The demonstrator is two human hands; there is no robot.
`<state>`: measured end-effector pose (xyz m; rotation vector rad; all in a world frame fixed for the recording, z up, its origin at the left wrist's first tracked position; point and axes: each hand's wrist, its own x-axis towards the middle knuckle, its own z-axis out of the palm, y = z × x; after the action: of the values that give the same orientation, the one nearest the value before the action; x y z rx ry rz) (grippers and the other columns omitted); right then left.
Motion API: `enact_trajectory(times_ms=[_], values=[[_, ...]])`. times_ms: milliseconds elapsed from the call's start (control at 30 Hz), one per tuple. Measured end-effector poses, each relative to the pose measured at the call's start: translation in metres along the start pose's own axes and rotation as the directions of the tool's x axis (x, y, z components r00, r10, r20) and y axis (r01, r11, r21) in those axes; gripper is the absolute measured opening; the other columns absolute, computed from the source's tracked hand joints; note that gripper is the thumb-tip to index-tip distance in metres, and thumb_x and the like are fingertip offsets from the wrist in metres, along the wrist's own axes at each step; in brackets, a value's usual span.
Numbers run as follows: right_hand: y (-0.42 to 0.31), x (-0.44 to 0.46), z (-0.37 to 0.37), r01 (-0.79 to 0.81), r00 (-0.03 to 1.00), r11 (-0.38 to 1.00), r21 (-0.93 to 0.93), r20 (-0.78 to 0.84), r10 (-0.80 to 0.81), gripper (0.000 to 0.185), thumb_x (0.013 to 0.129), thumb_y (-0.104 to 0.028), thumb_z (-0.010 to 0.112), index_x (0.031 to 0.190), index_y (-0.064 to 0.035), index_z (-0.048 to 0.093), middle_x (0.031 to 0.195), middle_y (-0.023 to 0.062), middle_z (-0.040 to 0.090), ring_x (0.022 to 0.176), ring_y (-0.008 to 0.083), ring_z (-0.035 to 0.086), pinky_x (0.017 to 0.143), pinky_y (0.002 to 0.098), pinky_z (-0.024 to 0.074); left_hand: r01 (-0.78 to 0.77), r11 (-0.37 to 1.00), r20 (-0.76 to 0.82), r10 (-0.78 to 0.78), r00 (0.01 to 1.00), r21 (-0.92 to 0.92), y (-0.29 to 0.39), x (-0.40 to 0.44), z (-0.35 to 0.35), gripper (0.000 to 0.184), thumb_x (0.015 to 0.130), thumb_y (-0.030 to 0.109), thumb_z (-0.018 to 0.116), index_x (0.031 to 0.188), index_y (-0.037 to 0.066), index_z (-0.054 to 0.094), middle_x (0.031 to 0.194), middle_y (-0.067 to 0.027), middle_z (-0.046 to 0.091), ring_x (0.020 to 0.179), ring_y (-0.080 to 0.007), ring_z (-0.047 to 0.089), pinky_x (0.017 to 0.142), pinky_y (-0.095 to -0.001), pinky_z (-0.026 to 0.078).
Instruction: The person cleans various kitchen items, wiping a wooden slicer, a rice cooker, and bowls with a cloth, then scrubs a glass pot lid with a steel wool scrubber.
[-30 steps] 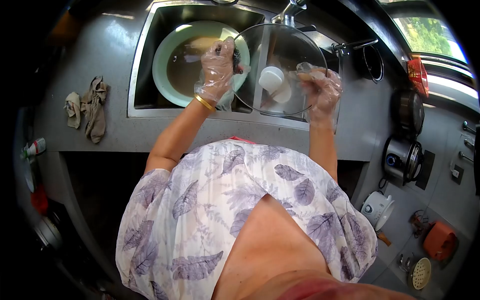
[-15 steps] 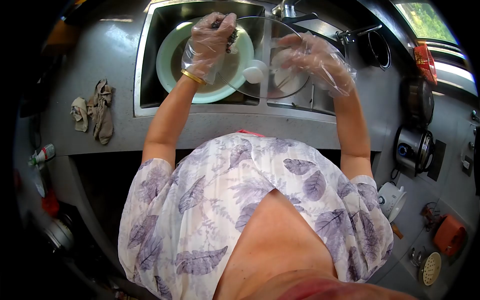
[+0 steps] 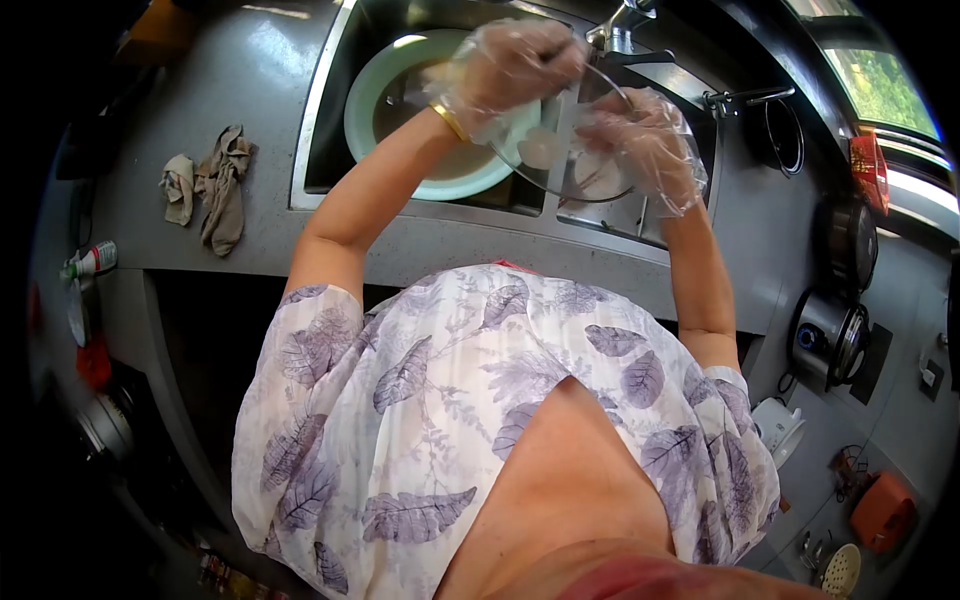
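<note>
Both my hands wear clear plastic gloves above the sink. My right hand [image 3: 645, 140] is closed on the rim of a round glass lid [image 3: 560, 185], which has a white knob [image 3: 540, 148] and is tilted. My left hand [image 3: 525, 65], with a gold bangle at its wrist, is bent at the lid's far left part, fingers curled and slightly blurred. The dark steel wool scrubber it held a moment earlier is hidden by the fingers now. Behind and below, a pale green basin [image 3: 362, 120] of cloudy water stands in the left sink bowl.
A chrome faucet [image 3: 622, 30] rises behind the sink. Crumpled cloths [image 3: 228, 190] lie on the counter at left. A black pot [image 3: 780, 135] stands at right, with a wok [image 3: 848, 240] and an electric cooker [image 3: 825, 340] further along.
My left hand has moved right from over the basin to the lid's far edge. The lid has tilted in my right hand. The view has shifted slightly.
</note>
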<state>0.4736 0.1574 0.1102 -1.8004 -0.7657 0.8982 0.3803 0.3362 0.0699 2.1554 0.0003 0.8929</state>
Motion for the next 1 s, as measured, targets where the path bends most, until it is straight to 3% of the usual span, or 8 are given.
enact_trajectory(times_ms=[133,267,300,333,500,667,800,1000], values=[[0.01,-0.007,-0.016,0.091,0.995,0.984,0.153,-0.057,-0.084,0.018,0.078,-0.011,0.069,0.087,0.0027,0.063,0.077,0.0104,0.067,0.065,0.0136,0.064,0.061,0.0247,0.0521,0.433,0.893,-0.249,-0.449,0.858,-0.119,-0.031,-0.027,0.014,0.024,0.087,0.03,0.055,0.082,0.007,0.062,0.075,-0.0124,0.061,0.063,-0.0294,0.058,0.061,-0.0369,0.048],[0.0,-0.008,0.002,0.023,1.0,0.995,-0.102,-0.003,-0.023,0.014,0.075,-0.007,0.07,0.085,0.0011,0.064,0.077,0.0088,0.067,0.065,0.0134,0.063,0.063,0.0251,0.0522,-0.012,1.0,-0.199,0.01,0.98,-0.007,0.019,-0.004,0.02,0.025,0.084,0.029,0.058,0.072,0.007,0.06,0.064,-0.0123,0.057,0.059,-0.0287,0.057,0.059,-0.0387,0.047],[0.026,0.0,0.005,0.362,0.932,0.926,-0.112,0.012,-0.363,0.015,0.074,-0.006,0.07,0.087,-0.0002,0.065,0.077,0.0069,0.066,0.065,0.0125,0.062,0.063,0.0245,0.0521,-0.164,0.976,-0.119,0.181,0.976,0.142,0.029,0.002,0.025,0.023,0.083,0.023,0.06,0.069,0.005,0.059,0.061,-0.011,0.055,0.055,-0.0244,0.055,0.056,-0.0352,0.045],[0.019,-0.005,0.01,0.255,0.966,0.962,-0.097,-0.026,-0.259,0.014,0.074,-0.005,0.069,0.086,0.0001,0.064,0.077,0.0073,0.066,0.064,0.013,0.062,0.063,0.0252,0.0522,-0.318,0.907,-0.014,0.335,0.942,0.276,0.035,0.004,0.027,0.021,0.082,0.017,0.062,0.066,0.004,0.057,0.058,-0.0098,0.053,0.052,-0.0202,0.054,0.053,-0.0317,0.043],[0.003,-0.018,-0.008,0.173,0.976,0.98,0.1,-0.151,-0.157,0.021,0.08,-0.015,0.064,0.087,0.0045,0.062,0.075,0.0133,0.068,0.062,0.0154,0.064,0.064,0.0268,0.052,0.034,0.988,-0.267,0.009,0.964,0.154,-0.018,-0.003,0.002,0.032,0.089,0.034,0.055,0.078,0.004,0.061,0.062,-0.0109,0.058,0.052,-0.0229,0.058,0.052,-0.0346,0.046],[0.012,-0.023,-0.021,0.254,0.925,0.936,0.244,-0.344,-0.161,0.016,0.079,-0.009,0.058,0.088,0.0051,0.059,0.079,0.0204,0.066,0.068,0.0233,0.066,0.066,0.0289,0.0538,0.447,0.662,-0.279,-0.699,0.658,-0.602,-0.019,-0.04,0.033,0.039,0.093,0.035,0.051,0.071,0.003,0.056,0.058,-0.0071,0.056,0.047,-0.0151,0.053,0.049,-0.0312,0.044],[0.029,-0.011,-0.017,0.324,0.869,0.825,0.462,-0.49,-0.066,0.019,0.079,-0.008,0.059,0.091,0.0061,0.058,0.08,0.0203,0.066,0.066,0.024,0.065,0.066,0.0305,0.0533,0.578,0.407,-0.177,-0.894,0.413,-0.708,0.016,-0.052,0.044,0.04,0.094,0.035,0.048,0.071,0.004,0.055,0.057,-0.0038,0.055,0.047,-0.0122,0.052,0.049,-0.0301,0.045],[0.065,0.003,-0.02,0.464,0.819,0.588,0.663,-0.574,0.002,0.02,0.079,-0.006,0.058,0.095,0.0048,0.055,0.085,0.0214,0.066,0.069,0.0261,0.064,0.068,0.0336,0.0531,0.339,0.191,-0.123,-0.969,0.212,-0.921,0.023,-0.049,0.077,0.034,0.092,0.033,0.051,0.079,0.002,0.055,0.059,-0.0043,0.053,0.043,-0.0156,0.053,0.039,-0.0277,0.045]])
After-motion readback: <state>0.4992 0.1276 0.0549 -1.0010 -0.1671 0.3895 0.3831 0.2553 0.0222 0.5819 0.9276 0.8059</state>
